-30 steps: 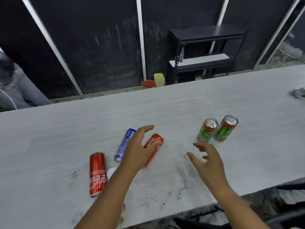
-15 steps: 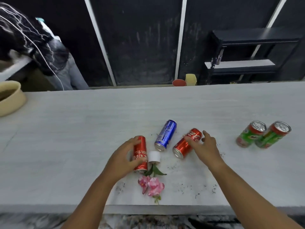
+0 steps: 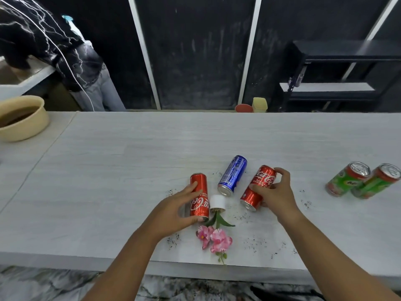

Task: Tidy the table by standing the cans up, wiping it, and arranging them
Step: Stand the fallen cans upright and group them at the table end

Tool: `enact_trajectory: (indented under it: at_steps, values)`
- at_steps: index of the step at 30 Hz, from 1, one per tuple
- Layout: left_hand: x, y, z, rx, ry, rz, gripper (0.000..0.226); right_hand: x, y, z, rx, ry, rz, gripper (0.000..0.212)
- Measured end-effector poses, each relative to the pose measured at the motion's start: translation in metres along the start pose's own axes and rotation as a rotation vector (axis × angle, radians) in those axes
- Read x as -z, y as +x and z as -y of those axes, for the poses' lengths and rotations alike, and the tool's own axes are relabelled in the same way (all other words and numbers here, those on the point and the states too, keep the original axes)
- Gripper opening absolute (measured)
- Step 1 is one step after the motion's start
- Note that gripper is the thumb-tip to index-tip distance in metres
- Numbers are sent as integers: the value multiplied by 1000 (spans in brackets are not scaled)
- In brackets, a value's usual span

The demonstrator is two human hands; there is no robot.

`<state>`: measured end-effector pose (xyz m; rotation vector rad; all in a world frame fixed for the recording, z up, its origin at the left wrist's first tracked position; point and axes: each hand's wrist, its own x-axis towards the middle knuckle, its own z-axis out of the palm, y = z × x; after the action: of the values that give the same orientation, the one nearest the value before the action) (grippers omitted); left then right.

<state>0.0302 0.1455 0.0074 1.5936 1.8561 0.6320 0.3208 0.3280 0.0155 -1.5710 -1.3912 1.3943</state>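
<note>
Several cans lie on their sides on the white table [image 3: 108, 170]. My left hand [image 3: 175, 210] wraps a red cola can [image 3: 199, 187] lying lengthwise near the front. My right hand [image 3: 275, 192] grips a second red cola can [image 3: 260, 181], which tilts up to the right. A blue can [image 3: 233, 174] lies between them, touched by neither hand. Two green-and-red cans [image 3: 347, 181] [image 3: 378, 183] lie side by side at the far right. Dark crumbs [image 3: 256, 242] are scattered over the table near the front edge.
A small white pot [image 3: 217, 202] lies tipped over between the red cans, its pink flowers [image 3: 214, 238] spilled toward the front edge. A beige bowl [image 3: 23, 124] sits at the far left. A person in dark clothes [image 3: 54, 46] leans behind it. A black shelf [image 3: 338, 77] stands back right.
My left hand left the right-hand red can and now holds the left one. My right hand closed on the right-hand red can. The camera view shifted left and nearer.
</note>
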Motion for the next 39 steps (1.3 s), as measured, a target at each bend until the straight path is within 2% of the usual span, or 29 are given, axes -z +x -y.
enact_trajectory:
  at_steps: [8, 12, 16, 18, 21, 29, 35, 39]
  values:
    - [-5, -3, 4, -26, 21, -139, 90, -3, -29, -4, 264, -70, 19, 96]
    - [-6, -1, 0, -3, -113, -293, 84, -4, -38, -8, 315, -67, 40, 98]
    - [3, 6, -13, 26, -287, -498, 71, -5, -41, -11, 356, -46, 70, 98]
    - [10, 10, -22, 67, -309, -544, 59, -5, -42, -11, 369, -52, 83, 98]
    - [19, 16, -30, 105, -288, -572, 36, -5, -43, -13, 375, -61, 92, 98]
    - [27, 47, -32, 258, -444, -576, 40, -6, -47, -20, 381, -124, 87, 99]
    - [23, 49, -32, 240, -539, -565, 22, -7, -46, -23, 391, -137, 85, 100]
    - [21, 42, -35, 169, -518, -525, 48, -7, -45, -25, 392, -146, 72, 101]
